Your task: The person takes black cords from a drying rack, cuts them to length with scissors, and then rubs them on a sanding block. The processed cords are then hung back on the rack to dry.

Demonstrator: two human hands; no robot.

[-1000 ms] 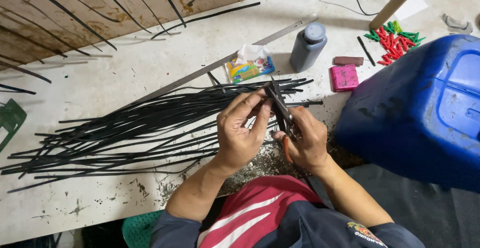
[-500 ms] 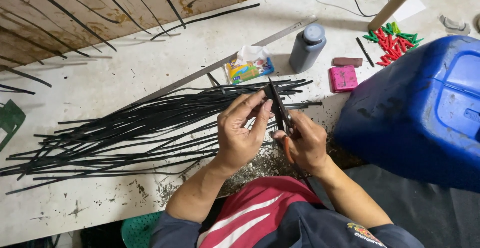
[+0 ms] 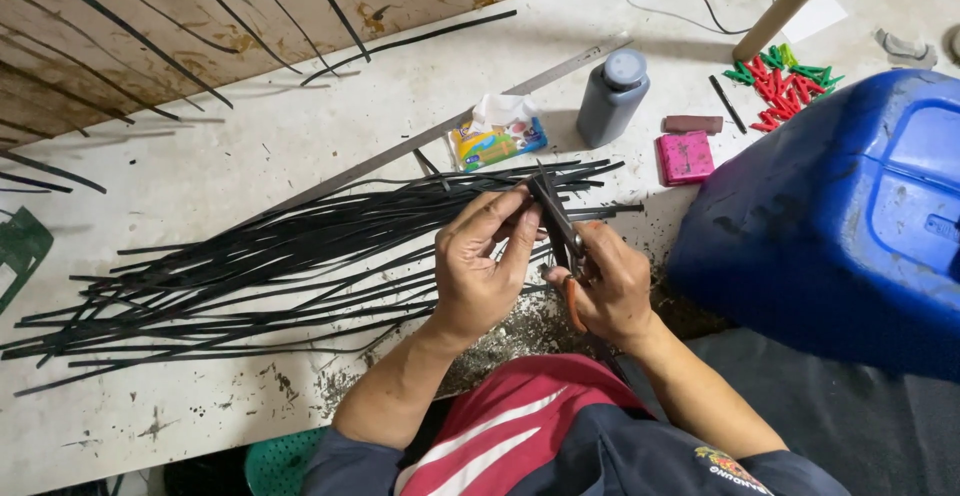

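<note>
A thin black strip [image 3: 505, 218] is being pinched between the thumb and curled fingers of the left hand [image 3: 482, 271], just above the near edge of the white worktable [image 3: 200, 156]. A pair of scissors [image 3: 557, 224] with orange handles is being gripped by the right hand [image 3: 608, 284], the fingers closed through the loops and the dark blades pointed up and away, touching the held strip.

Against the pictures from a second and half a second ago, almost nothing is being shifted: both hands are being kept at the same spot, and only the left fingers seem to be slightly re-set on the strip. This is being read as steady trimming at one place rather than a change of piece.

A long spread of similar black strips [image 3: 250, 266] is being left lying to the left, reaching under the hands. Fine dark clippings [image 3: 520, 331] are being gathered near the table edge. Farther off, a grey bottle [image 3: 611, 98], a tissue packet [image 3: 497, 136], a pink block [image 3: 685, 157] and red and green pegs [image 3: 785, 76] are being left untouched; a blue drum [image 3: 850, 216] is being kept at the right.
</note>
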